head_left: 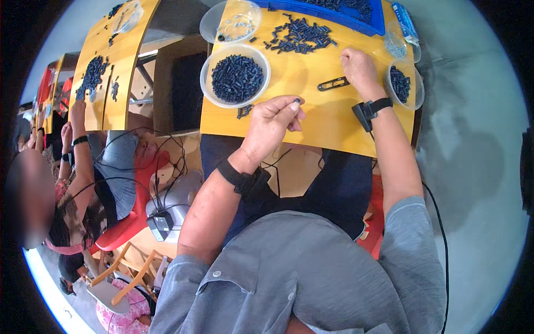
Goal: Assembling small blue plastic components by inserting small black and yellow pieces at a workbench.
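My left hand [272, 123] is closed in a pinch above the near part of the yellow table [322, 119]. The end of a small dark plastic piece [297, 101] shows between its thumb and forefinger. Farther right, my right hand [360, 69] is curled closed over the table; anything in its fingers is hidden. Just left of that hand lies a black slotted strip [333, 84]. Beyond both hands, small black tubular pieces [300, 35] are heaped loose. A white round tub [236, 76] full of similar dark pieces stands left, with a few pieces [244, 111] beside it.
A clear bowl [231, 22] with small bits stands at the far left and a blue tray [378, 16] at the back. At right are a smaller tub [400, 83], a clear cup [396, 47] and a blue packet [405, 22]. Another person works at the left table [119, 55].
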Motion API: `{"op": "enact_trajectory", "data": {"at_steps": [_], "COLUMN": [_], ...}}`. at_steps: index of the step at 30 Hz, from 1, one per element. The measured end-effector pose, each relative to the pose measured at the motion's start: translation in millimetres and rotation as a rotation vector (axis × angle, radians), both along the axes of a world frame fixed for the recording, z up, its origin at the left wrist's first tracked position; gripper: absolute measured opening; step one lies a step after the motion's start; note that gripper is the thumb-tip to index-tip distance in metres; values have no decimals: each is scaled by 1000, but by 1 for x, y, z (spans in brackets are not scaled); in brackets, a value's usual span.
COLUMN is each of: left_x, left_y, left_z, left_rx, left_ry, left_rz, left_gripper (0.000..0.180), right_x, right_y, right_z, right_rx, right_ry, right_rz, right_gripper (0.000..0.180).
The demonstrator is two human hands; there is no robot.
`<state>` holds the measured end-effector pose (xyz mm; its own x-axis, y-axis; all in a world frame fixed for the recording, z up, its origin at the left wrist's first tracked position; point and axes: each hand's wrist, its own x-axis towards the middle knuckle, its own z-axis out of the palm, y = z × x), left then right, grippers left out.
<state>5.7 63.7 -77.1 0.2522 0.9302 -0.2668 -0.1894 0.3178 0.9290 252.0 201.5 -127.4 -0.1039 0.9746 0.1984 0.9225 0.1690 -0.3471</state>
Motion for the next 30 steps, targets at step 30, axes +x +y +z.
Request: {"op": "enact_trajectory", "data": {"at_steps": [30], "left_x": [1], "left_y": [-32], "left_z": [50], "left_rx": [25], "left_ry": [-228], "left_rz": [-20], "left_gripper": [20], "right_x": [-73], "right_y": [-134], "right_z": [140], "right_rx": [-478], "right_ry": [1055], "right_rz": [348], "right_gripper": [11]}}
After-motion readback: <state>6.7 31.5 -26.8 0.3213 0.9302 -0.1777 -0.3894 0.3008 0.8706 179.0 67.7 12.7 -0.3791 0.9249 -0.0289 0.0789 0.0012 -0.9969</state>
